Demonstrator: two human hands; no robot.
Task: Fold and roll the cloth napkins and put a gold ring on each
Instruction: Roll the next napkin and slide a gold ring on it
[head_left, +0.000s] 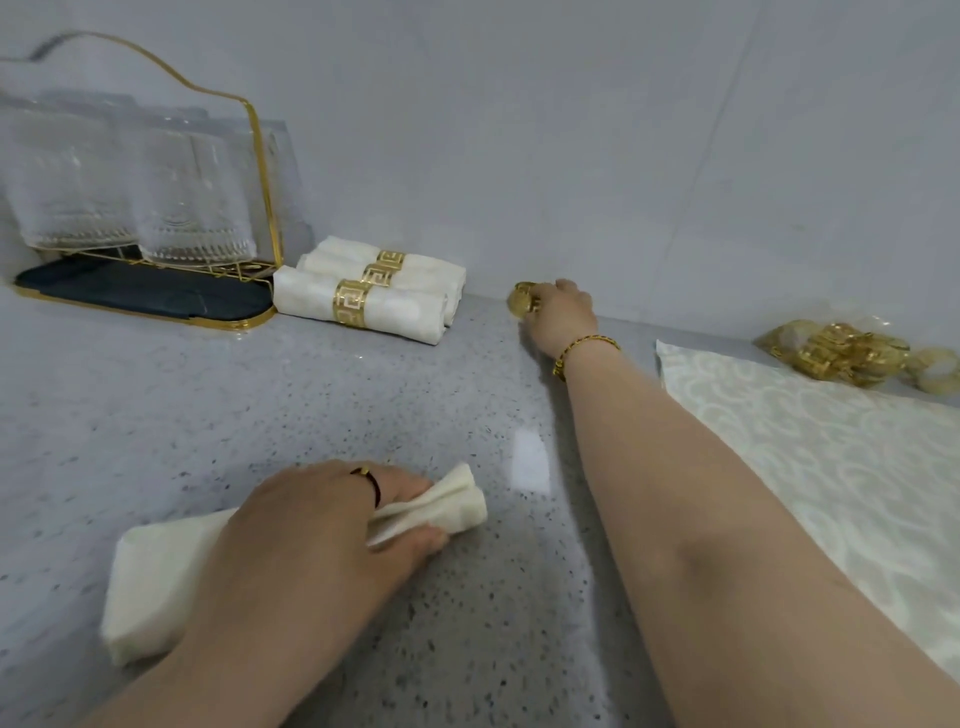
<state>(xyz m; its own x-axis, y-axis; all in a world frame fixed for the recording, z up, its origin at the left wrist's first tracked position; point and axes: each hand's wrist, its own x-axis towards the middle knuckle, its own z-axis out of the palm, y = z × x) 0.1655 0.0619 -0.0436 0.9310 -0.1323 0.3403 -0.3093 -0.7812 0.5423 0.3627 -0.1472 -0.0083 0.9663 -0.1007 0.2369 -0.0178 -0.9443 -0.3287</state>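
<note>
speckled grey countertop below pale wall, left hand pinching rolled napkin, right hand pinching gold ring

Glossy speckled stone counter, shiny metal ring

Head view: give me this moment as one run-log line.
left hand: pinning rolled napkin on counter | right hand: grip on gold ring by wall | finished ringed rolls: stacked by glass rack | flat napkin: waiting
</note>
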